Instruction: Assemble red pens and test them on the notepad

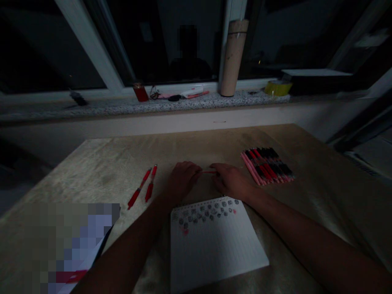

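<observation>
My left hand and my right hand meet above the notepad's top edge, fingers closed on opposite ends of a thin red pen refill. Dim light blurs its ends, which the fingertips hide. Below my hands lies a lined notepad with rows of dark scribbled circles and a few red ones near the top. Left of my left hand, two red pens rest side by side on the table. Near my right wrist is a row of red, pink and black pens.
Behind the table, a granite sill carries a tall beige flask, a small red jar, a yellow tape roll and loose small items. A partly pixelated pale object lies at the lower left.
</observation>
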The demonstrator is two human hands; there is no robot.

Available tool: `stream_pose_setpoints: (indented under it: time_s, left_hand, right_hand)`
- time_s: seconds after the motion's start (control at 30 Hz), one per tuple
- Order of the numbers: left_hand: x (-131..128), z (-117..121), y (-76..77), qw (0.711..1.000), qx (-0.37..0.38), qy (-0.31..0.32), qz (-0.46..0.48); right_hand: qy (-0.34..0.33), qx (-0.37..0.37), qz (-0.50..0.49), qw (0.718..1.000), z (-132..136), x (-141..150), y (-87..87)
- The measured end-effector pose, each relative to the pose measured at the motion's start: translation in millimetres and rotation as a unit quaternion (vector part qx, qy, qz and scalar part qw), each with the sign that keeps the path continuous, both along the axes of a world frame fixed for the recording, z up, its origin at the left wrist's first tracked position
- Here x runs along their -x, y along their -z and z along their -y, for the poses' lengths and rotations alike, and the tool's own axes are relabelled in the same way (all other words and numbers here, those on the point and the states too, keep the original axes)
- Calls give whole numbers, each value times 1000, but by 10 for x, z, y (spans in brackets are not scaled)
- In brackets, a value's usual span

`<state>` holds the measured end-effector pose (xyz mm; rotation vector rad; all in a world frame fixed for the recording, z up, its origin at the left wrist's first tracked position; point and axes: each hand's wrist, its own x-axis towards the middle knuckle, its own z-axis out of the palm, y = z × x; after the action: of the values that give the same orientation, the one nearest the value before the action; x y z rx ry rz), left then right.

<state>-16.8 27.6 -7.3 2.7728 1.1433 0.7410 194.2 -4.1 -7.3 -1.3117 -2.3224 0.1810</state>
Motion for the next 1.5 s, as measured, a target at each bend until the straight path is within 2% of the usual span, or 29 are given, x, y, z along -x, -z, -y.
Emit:
stream_pose_setpoints:
  time_s: [0.2, 0.37, 0.67, 0.9, 1.1, 1.23, 1.5]
  left_hand:
    - [-4, -10, 5, 999, 32, -8, -6]
    - [10, -26, -3, 999, 48, 0, -19]
    - [38, -4, -9, 996, 81, 22, 34]
    - [32, 7, 25, 996, 51, 45, 63]
    - [23, 20, 30, 996, 49, 35, 68]
    - [25, 22, 25, 995, 58, 29, 69]
    - [10, 52, -27, 997, 58, 20, 56]
  right_hand:
    - [-22, -27, -36, 999, -16, -16, 32]
    - [-48, -59, -25, 997, -18, -45, 9]
    - [-81, -4, -8, 997, 1, -43, 11]
    - [-28, 44, -4, 999, 43, -29, -48]
    - [-39, 31, 42, 998, 33, -16, -66]
    - [-19, 46, 33, 998, 39, -7, -73]
    - [-40, 18, 54, 998, 30, 10, -72]
